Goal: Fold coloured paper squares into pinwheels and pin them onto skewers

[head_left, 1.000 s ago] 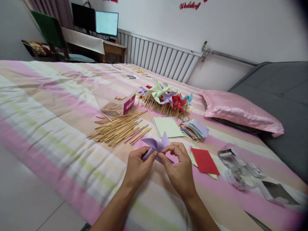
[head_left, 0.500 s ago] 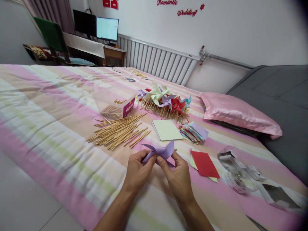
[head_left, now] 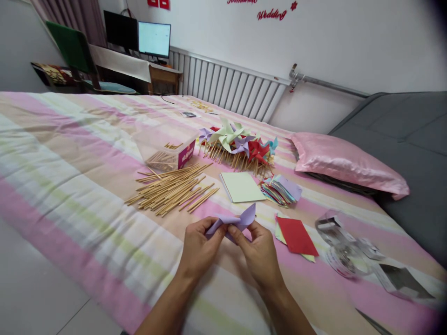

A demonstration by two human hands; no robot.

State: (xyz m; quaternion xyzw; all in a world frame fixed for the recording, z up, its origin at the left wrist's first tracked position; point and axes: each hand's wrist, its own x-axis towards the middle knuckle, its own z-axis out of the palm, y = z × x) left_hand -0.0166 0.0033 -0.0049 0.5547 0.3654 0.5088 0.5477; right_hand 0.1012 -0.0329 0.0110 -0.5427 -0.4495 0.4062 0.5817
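Note:
Both of my hands pinch a folded purple paper pinwheel (head_left: 237, 219) just above the striped bedspread (head_left: 70, 153). My left hand (head_left: 199, 249) grips its left side, and my right hand (head_left: 260, 255) grips its middle and right side. Beyond my hands lies a loose heap of wooden sticks (head_left: 171, 188). A pale green paper sheet (head_left: 241, 187) and a stack of coloured paper squares (head_left: 281, 190) lie a little farther back.
A pile of finished pinwheels on sticks (head_left: 240, 146) sits behind a clear stick box (head_left: 167, 150). Red paper (head_left: 296, 236) lies to my right, with tape strips (head_left: 349, 253) beyond it. A pink pillow (head_left: 345, 164) rests at the right.
My hands have turned and lowered the purple pinwheel slightly, and its upper flap now points to the right. The view has shifted a little.

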